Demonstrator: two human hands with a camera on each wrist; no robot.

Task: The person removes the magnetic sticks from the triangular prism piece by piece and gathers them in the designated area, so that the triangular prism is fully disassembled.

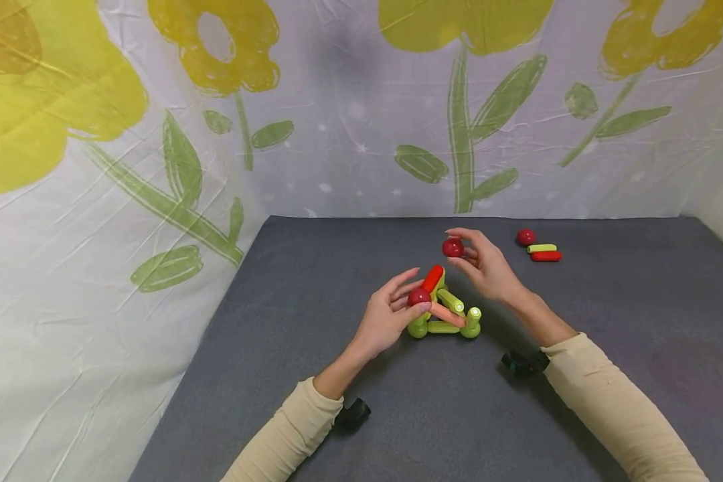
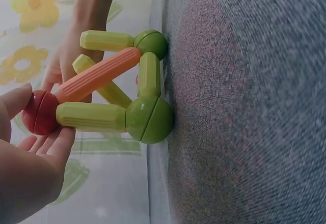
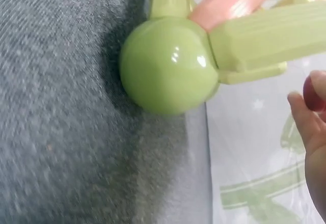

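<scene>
A small frame of green balls and yellow-green, orange and red rods (image 1: 444, 311) stands on the grey table (image 1: 337, 281). My left hand (image 1: 391, 309) holds a dark red ball (image 1: 419, 296) at the frame's left top; the left wrist view shows this ball (image 2: 39, 113) joined to an orange rod (image 2: 97, 76) and a yellow-green rod (image 2: 91, 117). My right hand (image 1: 478, 261) pinches another red ball (image 1: 452, 248) just above the frame's red rod (image 1: 433, 278). In the right wrist view a green ball (image 3: 168, 66) fills the frame and the red ball (image 3: 313, 92) shows at the edge.
A loose red ball (image 1: 525, 237), a yellow-green rod (image 1: 541, 248) and a red rod (image 1: 545, 256) lie at the back right of the table. A flowered cloth (image 1: 156, 134) hangs behind and to the left. Black wrist straps (image 1: 524, 362) sit on both forearms.
</scene>
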